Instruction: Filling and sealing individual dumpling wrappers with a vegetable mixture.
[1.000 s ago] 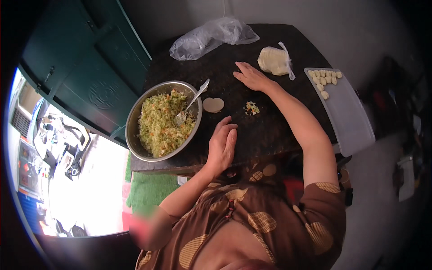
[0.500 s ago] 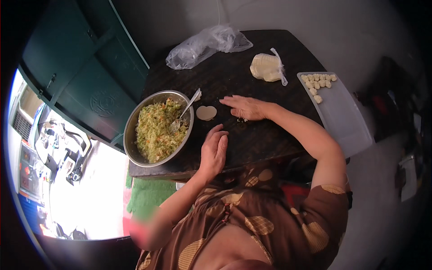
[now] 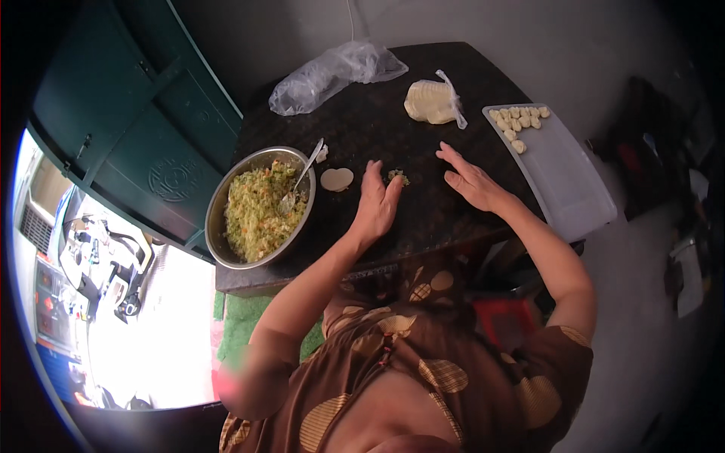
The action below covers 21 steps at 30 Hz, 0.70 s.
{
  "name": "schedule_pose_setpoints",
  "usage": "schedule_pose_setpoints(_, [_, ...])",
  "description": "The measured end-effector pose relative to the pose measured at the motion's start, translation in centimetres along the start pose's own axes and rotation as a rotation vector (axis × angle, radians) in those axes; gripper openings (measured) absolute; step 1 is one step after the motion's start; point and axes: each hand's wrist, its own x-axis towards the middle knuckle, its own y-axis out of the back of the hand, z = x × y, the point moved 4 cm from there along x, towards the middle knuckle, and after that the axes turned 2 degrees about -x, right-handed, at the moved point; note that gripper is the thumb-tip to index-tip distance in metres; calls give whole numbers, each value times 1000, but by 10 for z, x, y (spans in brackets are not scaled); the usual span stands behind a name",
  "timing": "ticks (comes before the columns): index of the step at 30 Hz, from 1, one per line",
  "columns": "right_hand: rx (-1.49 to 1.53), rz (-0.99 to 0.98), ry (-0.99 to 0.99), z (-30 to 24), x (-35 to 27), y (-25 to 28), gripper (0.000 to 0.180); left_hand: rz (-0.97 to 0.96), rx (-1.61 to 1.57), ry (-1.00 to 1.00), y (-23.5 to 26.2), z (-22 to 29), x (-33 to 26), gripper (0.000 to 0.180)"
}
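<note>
On the dark table, a small pile of filling scraps (image 3: 399, 177) lies between my two hands. My left hand (image 3: 379, 200) rests close beside the pile, fingers stretched forward and holding nothing. Farther right, my right hand (image 3: 472, 181) is open with its fingers extended and empty. A round, pale dough wrapper (image 3: 337, 180) lies flat just left of my left hand. Beyond it stands a metal bowl (image 3: 214, 226) heaped with chopped vegetable filling (image 3: 260, 211). A metal spoon (image 3: 308, 162) leans in the filling, its handle over the far right rim.
A clear plastic bag (image 3: 340, 75) lies at the table's far edge. Toward the back right is a tied bag of pale wrappers (image 3: 432, 102). A pale tray (image 3: 563, 177) at the right edge holds several dumplings (image 3: 517, 121) in its far end. A green door (image 3: 136, 113) stands left.
My right hand has moved right, away from the scraps, and its fingers point forward. My left hand has shifted right and forward beside the scraps. The view has shifted slightly.
</note>
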Motion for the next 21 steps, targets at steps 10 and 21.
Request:
schedule_pose_setpoints(10, [-501, -126, 34, -32, -13, -34, 96, -19, -99, -109, 12, 35, -16, 63])
schedule_pose_setpoints(21, [-547, -62, 231, -34, 96, -94, 82, 271, -349, -112, 32, 6, -59, 31])
